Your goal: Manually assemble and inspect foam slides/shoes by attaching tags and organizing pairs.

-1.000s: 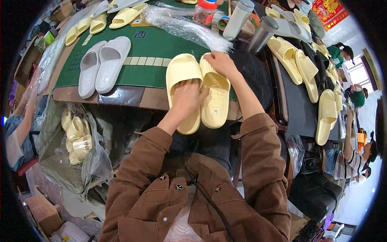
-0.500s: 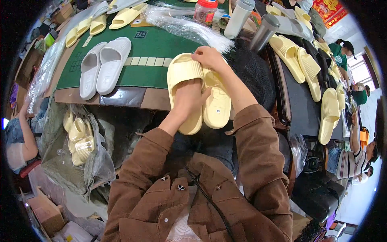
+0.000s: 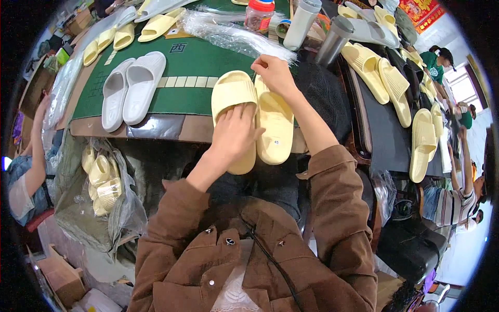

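Both yellow slippers (image 3: 254, 117) have slid nearer the table (image 3: 171, 130) edge. Left hand (image 3: 234, 136) lies flat, fingers spread, on the left slipper's heel; right hand (image 3: 273, 73), wrist bent, pinches the right slipper's toe end.

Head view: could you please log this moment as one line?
left hand flat on left yellow slipper | right hand at right yellow slipper toe | green mat

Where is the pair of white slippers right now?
In the head view, the white slippers lie side by side on the green mat, left of the yellow slippers.
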The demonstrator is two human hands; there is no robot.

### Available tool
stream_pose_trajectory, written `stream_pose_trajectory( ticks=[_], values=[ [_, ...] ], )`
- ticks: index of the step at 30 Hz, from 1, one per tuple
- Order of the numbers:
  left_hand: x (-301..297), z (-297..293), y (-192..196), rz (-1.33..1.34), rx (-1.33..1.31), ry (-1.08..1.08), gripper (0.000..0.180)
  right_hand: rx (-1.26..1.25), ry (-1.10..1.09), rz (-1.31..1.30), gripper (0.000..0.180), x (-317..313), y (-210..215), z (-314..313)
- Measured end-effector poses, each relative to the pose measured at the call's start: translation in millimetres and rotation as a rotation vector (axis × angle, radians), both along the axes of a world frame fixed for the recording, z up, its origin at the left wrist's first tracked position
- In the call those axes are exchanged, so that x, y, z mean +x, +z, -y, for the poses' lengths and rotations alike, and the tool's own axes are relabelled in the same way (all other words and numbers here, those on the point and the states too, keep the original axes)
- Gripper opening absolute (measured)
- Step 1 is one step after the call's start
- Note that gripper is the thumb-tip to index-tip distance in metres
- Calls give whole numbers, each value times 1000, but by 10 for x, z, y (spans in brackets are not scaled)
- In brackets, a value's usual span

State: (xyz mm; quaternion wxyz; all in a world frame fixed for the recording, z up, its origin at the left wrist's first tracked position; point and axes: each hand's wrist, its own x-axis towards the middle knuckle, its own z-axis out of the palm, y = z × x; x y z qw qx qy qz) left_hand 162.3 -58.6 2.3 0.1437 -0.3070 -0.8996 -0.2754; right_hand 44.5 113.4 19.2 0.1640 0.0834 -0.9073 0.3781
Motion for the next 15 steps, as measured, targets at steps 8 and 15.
stream_pose_trajectory(
  ticks=[8,15],
  values=[
    [-679,-33,420,-70,252,44,20,-287,-40,44,20,161,-39,-49],
    [-1217,-449,173,221,142,26,25,-325,-74,-87,22,277,-89,5]
  ],
)
